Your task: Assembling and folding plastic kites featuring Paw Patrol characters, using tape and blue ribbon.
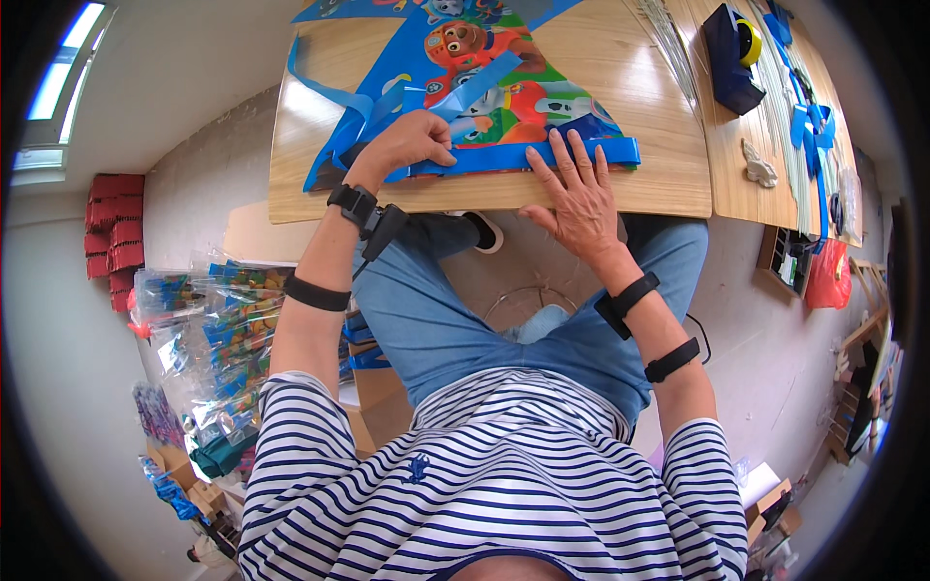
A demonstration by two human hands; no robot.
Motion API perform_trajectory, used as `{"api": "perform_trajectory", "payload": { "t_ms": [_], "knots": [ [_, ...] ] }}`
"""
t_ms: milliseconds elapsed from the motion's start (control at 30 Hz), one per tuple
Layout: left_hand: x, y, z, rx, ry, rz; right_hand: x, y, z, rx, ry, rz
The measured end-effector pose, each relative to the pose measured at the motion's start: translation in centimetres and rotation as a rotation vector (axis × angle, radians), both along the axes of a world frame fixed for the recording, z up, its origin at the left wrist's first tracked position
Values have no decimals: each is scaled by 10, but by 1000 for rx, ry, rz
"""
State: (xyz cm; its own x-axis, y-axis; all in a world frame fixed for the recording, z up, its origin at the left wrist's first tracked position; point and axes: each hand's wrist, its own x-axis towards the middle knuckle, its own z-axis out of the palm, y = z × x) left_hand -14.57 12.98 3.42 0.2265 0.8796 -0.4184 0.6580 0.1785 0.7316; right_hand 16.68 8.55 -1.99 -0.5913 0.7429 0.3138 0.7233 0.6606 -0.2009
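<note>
Although partly covered, plainly wood-grained across the bare stretches of the pale tabletop [659,126]. Just beside it on the right, a second wood-grain table [765,198], with a dark tape dispenser [727,82] holding a yellow tape roll [749,42], a crumpled whitish lump [759,163] and long, thin, pale strips [668,44]. Below that, a thin red plastic bag [830,276] near a smooth greyish floor [727,378]. Over on the left, a bright window [58,77] in a pale wall [58,300], stacked red cartons [114,218], and a fanned heap of clear, crinkled plastic packets [228,339] with colourful contents.

On the near part of the tabletop, flat and glossy, a cartoon-printed plastic sheet [465,44], narrowing toward the far side. Along its near edge, a straight, shiny blue band [499,158]; above and to the left, loose curling loops of blue ribbon [329,92], partly across the print.

At the band, left hand [402,140] with fingers curled and thumb near forefinger; cannot tell whether actually gripping it. Farther right, right hand [581,189] open and gripping nothing, fingers spread and laid over the band. Around both forearms, matte black straps [318,292]; below, faded blue denim jeans [417,300] and a soft, navy-and-white striped shirt [504,465].
</note>
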Motion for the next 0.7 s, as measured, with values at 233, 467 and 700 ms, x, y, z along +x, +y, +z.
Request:
{"api": "perform_trajectory", "payload": {
  "t_ms": [233, 467, 700],
  "knots": [
    [-1, 0, 2, -3, 51, -49, 0, -1, 0, 3, 6, -1],
    [-1, 1, 2, -4, 61, -47, 1, 0, 1, 3, -1, -4],
    [-24, -5, 17, -235, -180, 72, -1, 2, 2, 12, -1, 0]
  ]
}}
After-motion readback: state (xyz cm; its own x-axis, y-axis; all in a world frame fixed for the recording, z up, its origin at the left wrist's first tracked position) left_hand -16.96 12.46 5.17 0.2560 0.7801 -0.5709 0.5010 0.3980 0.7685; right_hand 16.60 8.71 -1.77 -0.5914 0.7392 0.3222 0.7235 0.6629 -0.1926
